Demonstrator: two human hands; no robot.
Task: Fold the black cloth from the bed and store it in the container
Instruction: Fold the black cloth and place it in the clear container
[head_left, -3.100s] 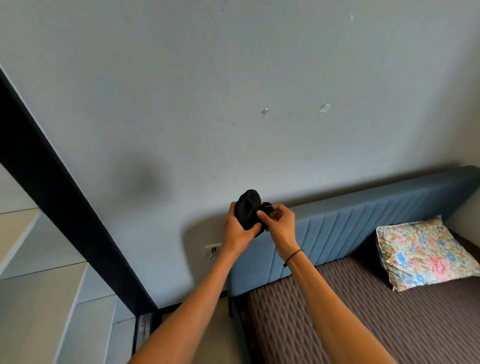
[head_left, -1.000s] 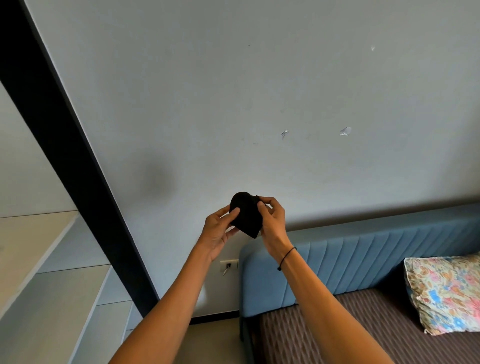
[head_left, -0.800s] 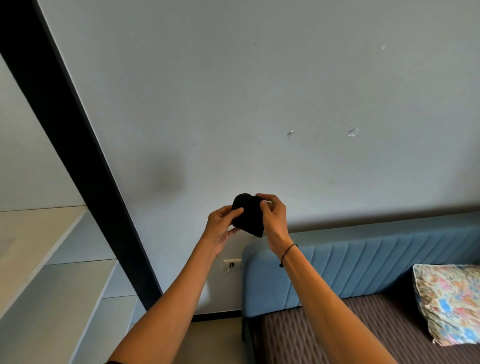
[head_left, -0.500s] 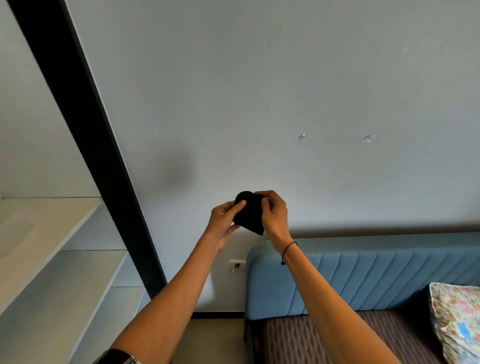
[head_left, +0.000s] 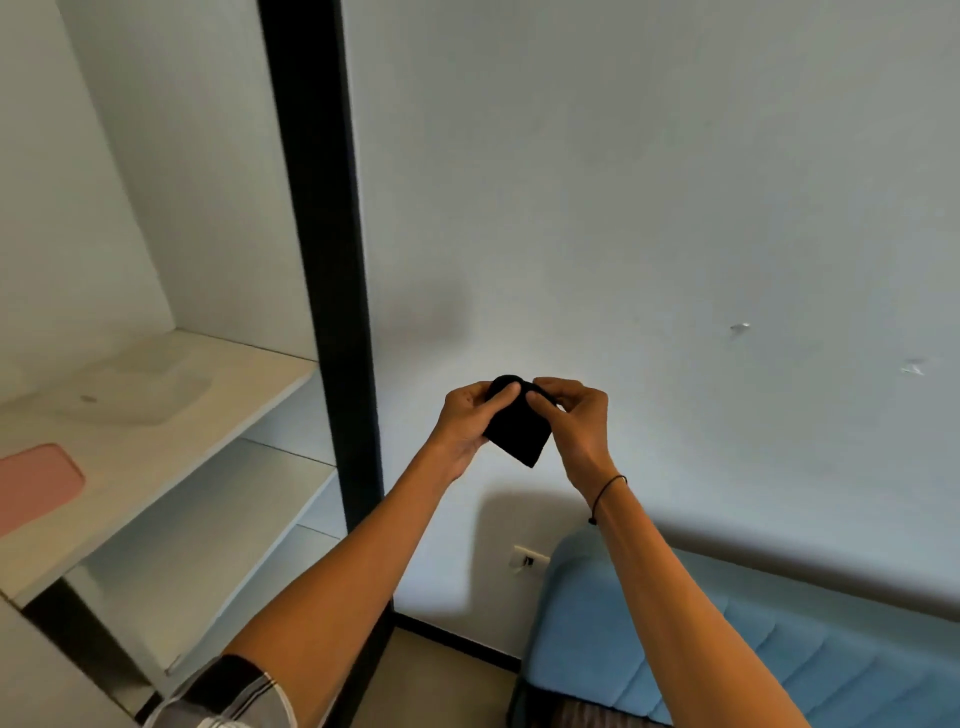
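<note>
The black cloth (head_left: 519, 428) is folded into a small wad and held up in front of the pale wall. My left hand (head_left: 465, 421) pinches its left side and my right hand (head_left: 574, 421) pinches its right side, thumbs meeting on top. A clear plastic container (head_left: 140, 389) lies on the upper shelf at the left, well apart from both hands. Part of the cloth is hidden behind my fingers.
A white shelf unit (head_left: 171, 467) with a black upright post (head_left: 332, 312) fills the left side. A pink item (head_left: 31, 480) lies on the upper shelf. The blue padded headboard (head_left: 727, 649) stands at the lower right, with a wall socket (head_left: 529, 560) beside it.
The view has swung left: the shelf unit, clear container and pink item have come into view, and the pillow has left the frame. Both hands still hold the wadded cloth.
</note>
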